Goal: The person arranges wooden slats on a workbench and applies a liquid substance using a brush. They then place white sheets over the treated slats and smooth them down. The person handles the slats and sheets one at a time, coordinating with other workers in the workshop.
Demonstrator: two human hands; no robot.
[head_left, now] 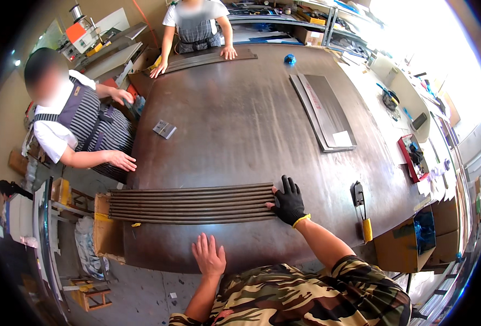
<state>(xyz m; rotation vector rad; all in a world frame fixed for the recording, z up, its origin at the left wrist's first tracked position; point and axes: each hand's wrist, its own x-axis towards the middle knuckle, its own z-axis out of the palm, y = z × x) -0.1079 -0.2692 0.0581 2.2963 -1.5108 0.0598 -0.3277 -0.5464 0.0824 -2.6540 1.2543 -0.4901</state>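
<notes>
A row of several long, narrow dark metal strips (197, 204) lies side by side across the near part of the table (224, 130). Against their right ends rests my right hand (290, 202), in a black glove with yellow cuff and some bare fingertips. Its fingers are spread, and the thumb side touches the strip ends. My bare left hand (209, 256) is flat at the near table edge, fingers apart, just short of the strips and holding nothing. The strips' left ends reach a cardboard box (103, 247) beside the table.
A co-worker (197, 27) across the table has both hands on flat metal pieces (210, 58). Another person (83, 119) stands at the left edge. Metal sheets (327, 111), small grey pieces (164, 129), a blue bundle (290, 60) and a yellow-handled tool (366, 229) lie about.
</notes>
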